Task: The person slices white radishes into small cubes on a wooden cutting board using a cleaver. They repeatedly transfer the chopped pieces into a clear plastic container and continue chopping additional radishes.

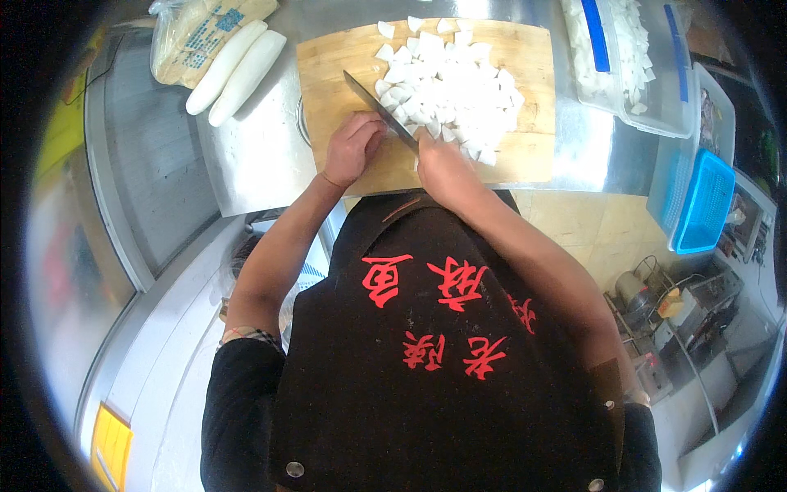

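My right hand (pixel 444 161) is closed around the handle of a kitchen knife (pixel 380 108), whose blade points up and to the left over a wooden cutting board (pixel 332 55). Beside the blade, on its left, my left hand (pixel 355 146) rests on the board with curled fingers; whether something lies under them cannot be told. A heap of cut white radish pieces (pixel 452 86) covers the board's middle and right, close by the knife. Two whole peeled white radishes (pixel 247 79) lie on the steel worktop (pixel 246 166) left of the board.
Behind the whole radishes lies a clear plastic bag (pixel 206 43) with printing. Clear plastic containers (pixel 664 117) at the right hold more white pieces. A blue plastic basket (pixel 704 203) stands beyond the worktop's right end. The steel rim of a round object shows at the board's left edge.
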A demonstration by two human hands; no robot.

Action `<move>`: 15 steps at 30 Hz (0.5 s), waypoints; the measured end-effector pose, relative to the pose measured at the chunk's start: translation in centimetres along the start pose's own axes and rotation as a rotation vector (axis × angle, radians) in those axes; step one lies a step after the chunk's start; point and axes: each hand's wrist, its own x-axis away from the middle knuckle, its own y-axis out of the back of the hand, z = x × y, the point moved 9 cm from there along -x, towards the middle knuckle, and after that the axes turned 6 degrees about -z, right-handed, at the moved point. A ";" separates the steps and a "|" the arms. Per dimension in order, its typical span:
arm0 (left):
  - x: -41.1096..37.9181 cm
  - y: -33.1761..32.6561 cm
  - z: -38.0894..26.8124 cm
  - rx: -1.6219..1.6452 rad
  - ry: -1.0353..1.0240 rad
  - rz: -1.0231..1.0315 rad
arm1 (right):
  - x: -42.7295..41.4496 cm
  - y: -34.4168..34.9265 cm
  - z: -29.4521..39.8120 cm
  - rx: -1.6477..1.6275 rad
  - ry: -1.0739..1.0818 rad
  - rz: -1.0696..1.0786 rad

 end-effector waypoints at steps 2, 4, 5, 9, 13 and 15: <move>0.0 0.0 -0.1 0.006 0.004 0.004 | -0.1 0.0 -0.3 0.004 -0.011 0.036; 0.2 0.1 0.0 0.018 0.014 -0.001 | 0.1 0.8 0.4 0.008 0.002 0.041; 0.4 0.1 0.1 0.025 0.021 -0.009 | 0.3 1.2 0.8 0.010 0.021 0.026; 0.7 0.2 0.3 0.014 0.021 -0.034 | 0.3 0.3 0.5 -0.009 0.010 -0.060; 1.1 0.1 0.3 0.004 0.031 -0.006 | 0.1 0.9 1.2 0.044 0.045 0.040; 1.2 0.3 0.2 0.020 0.053 -0.014 | 0.5 1.2 1.7 0.035 0.058 0.003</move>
